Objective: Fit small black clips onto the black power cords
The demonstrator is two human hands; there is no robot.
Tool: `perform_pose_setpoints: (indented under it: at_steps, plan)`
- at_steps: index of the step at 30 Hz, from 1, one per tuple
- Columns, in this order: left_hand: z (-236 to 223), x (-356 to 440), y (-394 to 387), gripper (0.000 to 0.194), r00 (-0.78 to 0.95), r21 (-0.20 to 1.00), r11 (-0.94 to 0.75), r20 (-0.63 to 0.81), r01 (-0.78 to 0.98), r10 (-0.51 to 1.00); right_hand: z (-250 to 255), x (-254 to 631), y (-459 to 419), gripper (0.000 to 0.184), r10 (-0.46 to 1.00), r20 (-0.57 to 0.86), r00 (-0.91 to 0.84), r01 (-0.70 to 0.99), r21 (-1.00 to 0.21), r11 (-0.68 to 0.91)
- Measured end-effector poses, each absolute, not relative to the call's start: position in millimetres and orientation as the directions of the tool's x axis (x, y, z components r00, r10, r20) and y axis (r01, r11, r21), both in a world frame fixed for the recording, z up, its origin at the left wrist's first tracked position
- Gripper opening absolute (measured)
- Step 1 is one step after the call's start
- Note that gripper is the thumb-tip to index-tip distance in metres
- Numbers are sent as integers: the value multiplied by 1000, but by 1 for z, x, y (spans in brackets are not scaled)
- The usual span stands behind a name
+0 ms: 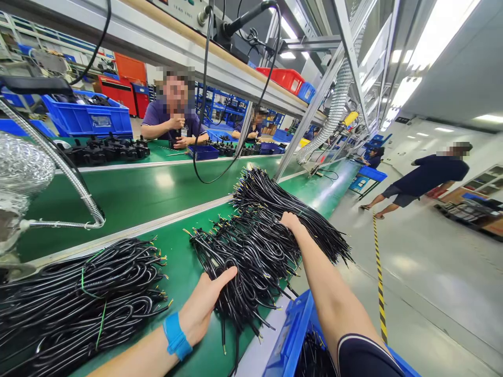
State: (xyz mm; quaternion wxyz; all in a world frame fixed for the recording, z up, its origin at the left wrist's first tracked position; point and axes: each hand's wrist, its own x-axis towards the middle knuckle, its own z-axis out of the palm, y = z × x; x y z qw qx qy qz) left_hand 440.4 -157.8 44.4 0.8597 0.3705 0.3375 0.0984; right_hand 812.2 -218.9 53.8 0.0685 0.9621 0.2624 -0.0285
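Note:
A long heap of black cables (255, 235) with bare yellow-tipped ends lies across the green bench (181, 272) in front of me. My left hand (206, 303), a blue band on its wrist, is pushed into the near end of the heap, thumb out and fingers closed around a loop of cables. My right hand (291, 221) reaches further along and presses down into the heap's far part; its fingers are buried among the cables.
A tied bundle of black cables (78, 298) lies at the left. A blue bin (298, 335) holding more cables sits below my right arm. Across the conveyor, people sit working by blue crates (88, 118). Another person walks in the aisle at right.

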Motion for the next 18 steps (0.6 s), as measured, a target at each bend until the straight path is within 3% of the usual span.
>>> perform_pose_setpoints:
  at_steps: [8,18]
  plan:
    - [44,440,-161,52,703,675,734,-557,72,443,57,798,-222,37,490,-82,868,497,187,-848]
    - [43,431,-167,57,714,672,737,-548,66,436,45,805,-229,35,520,-142,842,533,85,-842]
